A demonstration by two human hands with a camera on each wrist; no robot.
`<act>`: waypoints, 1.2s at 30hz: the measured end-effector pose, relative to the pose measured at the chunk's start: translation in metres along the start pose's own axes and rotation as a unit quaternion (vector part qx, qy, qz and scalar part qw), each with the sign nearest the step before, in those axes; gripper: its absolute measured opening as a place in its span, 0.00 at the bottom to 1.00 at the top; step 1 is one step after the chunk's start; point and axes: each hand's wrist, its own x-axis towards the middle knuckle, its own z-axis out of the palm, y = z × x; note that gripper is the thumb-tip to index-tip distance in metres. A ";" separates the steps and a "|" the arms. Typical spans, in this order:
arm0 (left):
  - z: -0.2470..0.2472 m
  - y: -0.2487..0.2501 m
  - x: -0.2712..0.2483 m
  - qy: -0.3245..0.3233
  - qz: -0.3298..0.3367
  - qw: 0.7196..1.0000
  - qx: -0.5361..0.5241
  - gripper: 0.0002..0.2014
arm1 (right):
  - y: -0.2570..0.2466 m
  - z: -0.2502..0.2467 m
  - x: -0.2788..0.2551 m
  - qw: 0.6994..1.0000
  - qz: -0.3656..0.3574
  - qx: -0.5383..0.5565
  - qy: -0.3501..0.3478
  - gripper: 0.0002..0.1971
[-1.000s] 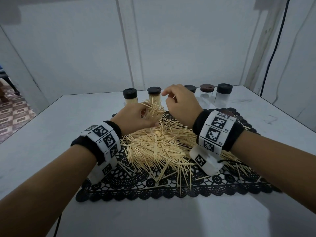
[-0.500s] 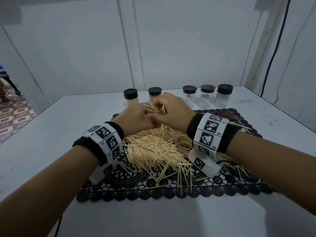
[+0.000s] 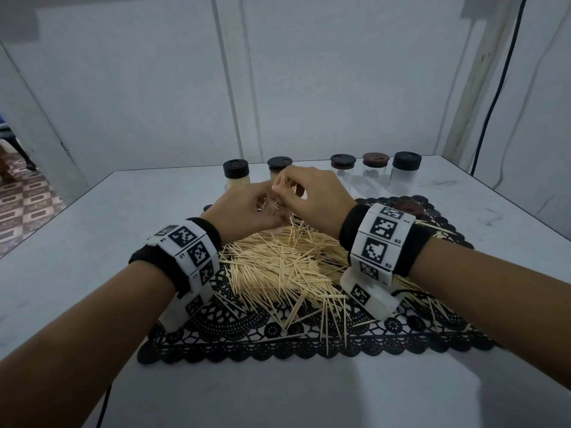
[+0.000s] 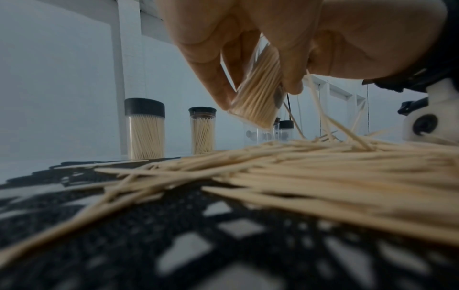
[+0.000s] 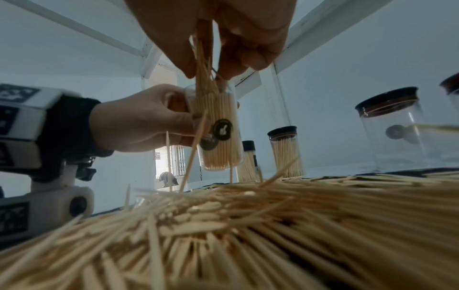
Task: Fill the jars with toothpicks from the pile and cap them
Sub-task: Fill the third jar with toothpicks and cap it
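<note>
Left hand (image 5: 139,121): grips open jar (image 5: 221,133), nearly full, held above pile (image 3: 287,267) on mat (image 3: 309,344). Right hand (image 3: 318,196): pinches toothpicks (image 5: 203,78) into jar mouth. Capped jars (image 3: 236,174) behind on table (image 3: 92,230).

Pale tan wooden toothpicks (image 3: 287,267) lie heaped below the fingers (image 5: 183,58) on a black lace-patterned openwork mat (image 3: 247,341) over the pale grey desk (image 3: 92,230). Beyond the fingers, clear cylindrical jars carry black round caps (image 3: 236,168) and a reddish-brown round cap (image 3: 374,159). White wristbands (image 3: 383,239) bear black square-code markers.
</note>
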 end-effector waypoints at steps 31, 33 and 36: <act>0.000 -0.006 0.003 -0.009 0.007 1.000 0.009 0.25 | 0.003 -0.003 -0.001 0.997 0.077 0.007 -0.006 0.07; 0.000 -0.005 0.003 -0.009 0.007 1.000 0.013 0.23 | 0.001 -0.003 0.000 0.999 0.041 -0.002 -0.016 0.06; 0.000 -0.005 0.002 0.004 0.002 1.000 0.003 0.24 | 0.001 -0.001 -0.001 0.999 -0.004 -0.030 -0.019 0.10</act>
